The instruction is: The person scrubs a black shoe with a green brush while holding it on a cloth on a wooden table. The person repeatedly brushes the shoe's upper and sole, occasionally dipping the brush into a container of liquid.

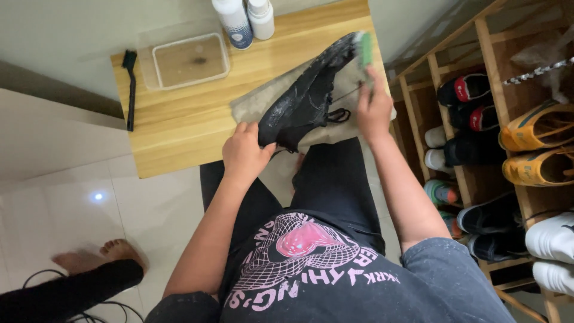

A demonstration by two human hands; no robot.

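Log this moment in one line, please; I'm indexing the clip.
left hand: grips black shoe heel | right hand: green brush at toe | shoe over grey cloth on wooden table | clear tray, black brush idle

Left hand (pixel 244 152): grips black shoe (pixel 305 96) at near end, over desk (pixel 173 131).
Right hand (pixel 373 107): presses green brush (pixel 365 51) against shoe's far end.
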